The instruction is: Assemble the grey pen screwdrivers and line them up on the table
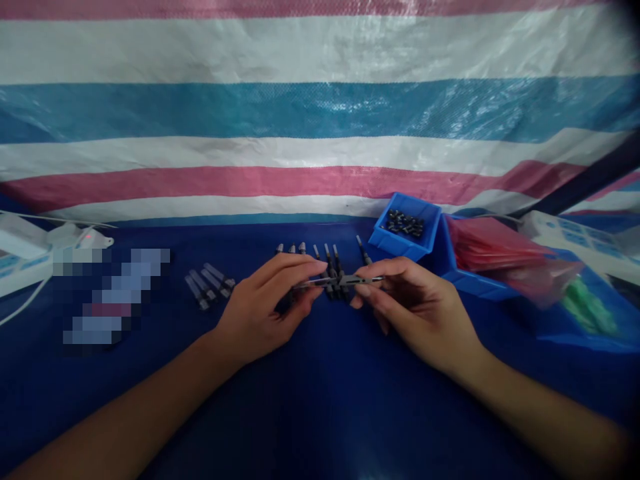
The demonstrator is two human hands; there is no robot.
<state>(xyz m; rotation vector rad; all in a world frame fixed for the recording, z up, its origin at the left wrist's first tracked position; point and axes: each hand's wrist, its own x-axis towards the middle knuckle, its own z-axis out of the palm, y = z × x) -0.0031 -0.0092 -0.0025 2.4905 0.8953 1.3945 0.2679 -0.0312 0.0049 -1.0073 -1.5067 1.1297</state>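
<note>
Above the middle of the table, my left hand point(273, 297) and my right hand point(415, 303) face each other, both closed in a pinch. Between them runs a slim, dark, pen-like piece point(345, 282), held level, its left end in my left fingertips and its right end in my right fingertips. Whether it is one part or two joined parts I cannot tell. Just behind lie several dark slim pieces with pale tips point(327, 253), partly hidden by the hands. A single similar piece point(364, 250) lies near my right fingers. Left of my left hand are several clear-tubed dark pieces point(210, 283).
A blue bin point(400, 247) with small black parts stands at back right. Beside it, another blue bin point(475, 283) holds red plastic bags point(490, 247); green bags point(590, 307) lie farther right. White power strips point(25, 267) sit at both sides. A pixelated object point(113, 297) lies left. Striped sheeting hangs behind.
</note>
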